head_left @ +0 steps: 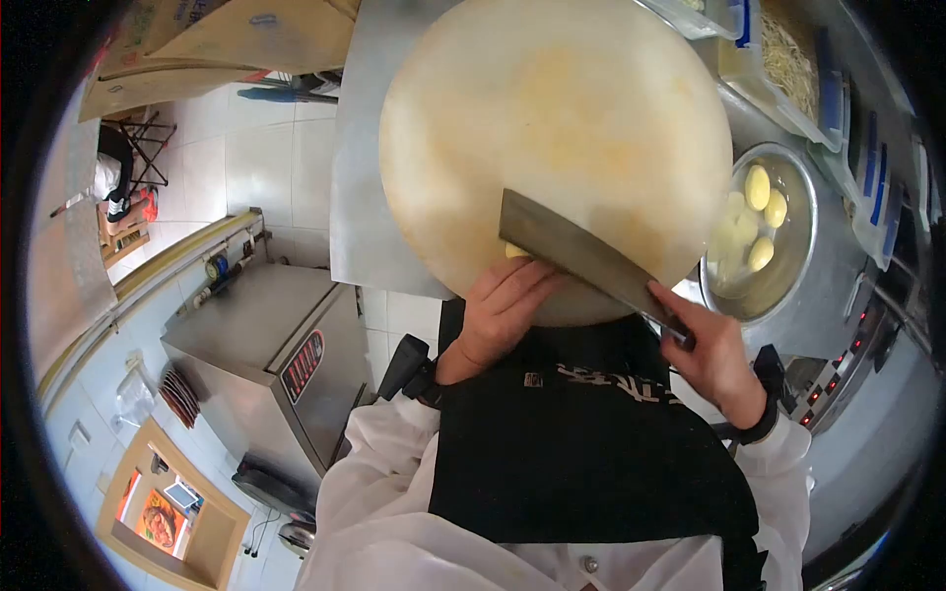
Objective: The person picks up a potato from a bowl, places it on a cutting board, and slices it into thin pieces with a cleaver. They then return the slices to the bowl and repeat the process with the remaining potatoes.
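My right hand [717, 357] is closed around the handle of a wide cleaver [576, 248]. The blade slants up to the left, low over a large round chopping board [552, 128]. Close beside the blade, my left hand [501, 313] has its fingers bent and pressed together on a pale yellow piece of potato [514, 250] near the board's front edge. Only a small part of that potato shows; fingers and blade hide the rest. To the right, a metal bowl [810, 236] holds several peeled potatoes [757, 187] in water.
Plastic containers [788, 74], one with thin shreds, line the right back. The board sits on a steel table [360, 197]. Left of me stands a steel cabinet [261, 305] with a red-marked panel. Cardboard [246, 39] lies at the top left, and a person's leg [116, 172] shows beyond.
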A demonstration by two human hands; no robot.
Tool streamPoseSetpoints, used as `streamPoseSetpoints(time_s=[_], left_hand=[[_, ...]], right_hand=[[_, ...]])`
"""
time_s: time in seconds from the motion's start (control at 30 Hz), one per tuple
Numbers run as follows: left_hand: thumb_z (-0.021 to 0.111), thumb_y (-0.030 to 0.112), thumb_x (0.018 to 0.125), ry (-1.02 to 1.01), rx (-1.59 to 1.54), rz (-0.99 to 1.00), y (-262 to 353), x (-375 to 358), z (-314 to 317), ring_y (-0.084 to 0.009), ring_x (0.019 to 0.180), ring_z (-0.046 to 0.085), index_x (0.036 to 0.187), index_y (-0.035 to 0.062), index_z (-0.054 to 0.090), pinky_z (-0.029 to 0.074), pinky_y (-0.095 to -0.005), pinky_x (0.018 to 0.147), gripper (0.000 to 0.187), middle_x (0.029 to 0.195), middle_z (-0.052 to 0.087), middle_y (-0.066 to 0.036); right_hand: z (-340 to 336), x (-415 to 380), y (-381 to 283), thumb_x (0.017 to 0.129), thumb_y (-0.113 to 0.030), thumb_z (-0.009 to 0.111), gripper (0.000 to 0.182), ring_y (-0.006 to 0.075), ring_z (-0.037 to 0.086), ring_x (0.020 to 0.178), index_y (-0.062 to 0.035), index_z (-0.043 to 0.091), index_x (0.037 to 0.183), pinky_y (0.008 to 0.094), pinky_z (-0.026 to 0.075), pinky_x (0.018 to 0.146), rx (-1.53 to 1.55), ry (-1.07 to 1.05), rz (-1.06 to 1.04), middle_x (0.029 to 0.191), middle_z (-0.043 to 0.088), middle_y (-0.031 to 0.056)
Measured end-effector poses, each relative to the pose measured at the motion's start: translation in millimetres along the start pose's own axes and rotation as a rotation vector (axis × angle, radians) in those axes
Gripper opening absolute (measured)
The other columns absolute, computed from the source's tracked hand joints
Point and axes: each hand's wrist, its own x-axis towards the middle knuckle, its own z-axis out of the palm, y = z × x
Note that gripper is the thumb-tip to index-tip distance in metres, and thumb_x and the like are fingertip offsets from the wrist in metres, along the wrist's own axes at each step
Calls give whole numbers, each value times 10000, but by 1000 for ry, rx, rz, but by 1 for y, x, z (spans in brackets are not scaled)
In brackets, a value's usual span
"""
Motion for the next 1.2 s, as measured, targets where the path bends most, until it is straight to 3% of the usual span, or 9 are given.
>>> streamPoseSetpoints(time_s=[0.07, 0.17, 0.37, 0.43, 0.5, 0.67, 1.0, 1.07, 1.2], left_hand=[[602, 20, 606, 17, -9, -8, -3, -5, 2, -202, 889, 591, 892, 50, 684, 490, -288, 744, 299, 968, 638, -50], [597, 27, 579, 49, -59, 2, -1, -1, 4, -201, 886, 593, 862, 53, 686, 493, -291, 726, 298, 950, 643, -54], [636, 52, 566, 55, -67, 36, -8, -23, 10, -226, 889, 611, 886, 47, 680, 503, -313, 739, 323, 969, 650, -69], [667, 68, 550, 23, -413, -274, -9, -40, 18, -246, 893, 622, 900, 42, 672, 507, -319, 766, 351, 977, 649, -88], [684, 81, 548, -10, -476, -269, -12, -46, 20, -276, 900, 627, 887, 32, 661, 514, -347, 774, 343, 961, 646, -100], [649, 59, 542, -15, -228, -38, -10, -33, 11, -324, 909, 621, 853, 21, 650, 524, -394, 747, 314, 907, 643, -91], [638, 72, 528, 57, -285, -78, -9, -38, 15, -334, 920, 619, 840, 25, 647, 523, -410, 752, 316, 895, 644, -91], [643, 82, 532, -45, -246, -33, -10, -41, 12, -331, 914, 622, 840, 31, 650, 522, -409, 760, 313, 898, 644, -94], [647, 84, 521, -52, -186, -14, -9, -39, 12, -323, 909, 626, 835, 35, 654, 519, -409, 774, 318, 902, 645, -95]], right_hand=[[0, -3, -3, 663, -4, 633, 570, 297, 641, 735, -97, 550, 1219, 341, 520, 646, 15, -122, 22, 917, 642, 172], [-5, -2, -2, 664, 4, 628, 581, 305, 641, 749, -89, 537, 1229, 338, 520, 659, 97, -108, 12, 906, 637, 182], [-23, -8, -16, 629, 0, 654, 703, 291, 575, 619, -90, 467, 1301, 366, 483, 580, 44, -163, 18, 718, 552, 119], [-27, -9, -22, 598, -47, 713, 814, 297, 567, 626, -108, 403, 1347, 378, 479, 571, -55, -325, -20, 738, 535, 110], [-27, -12, -22, 565, -88, 749, 885, 297, 567, 638, -121, 372, 1366, 385, 474, 563, -105, -350, -8, 754, 529, 106], [-33, -10, -23, 552, -56, 737, 879, 296, 571, 633, -111, 387, 1356, 382, 475, 561, -84, -363, -1, 754, 543, 104], [-39, -4, -23, 545, -25, 724, 859, 299, 584, 646, -100, 410, 1340, 383, 487, 578, -28, -389, 20, 760, 555, 110], [-38, -4, -21, 553, -23, 722, 848, 302, 588, 659, -98, 411, 1338, 386, 488, 589, -3, -384, 21, 766, 559, 114], [-39, -2, -21, 563, -25, 720, 842, 305, 591, 672, -97, 404, 1341, 385, 487, 599, 1, -399, 21, 782, 568, 118]])
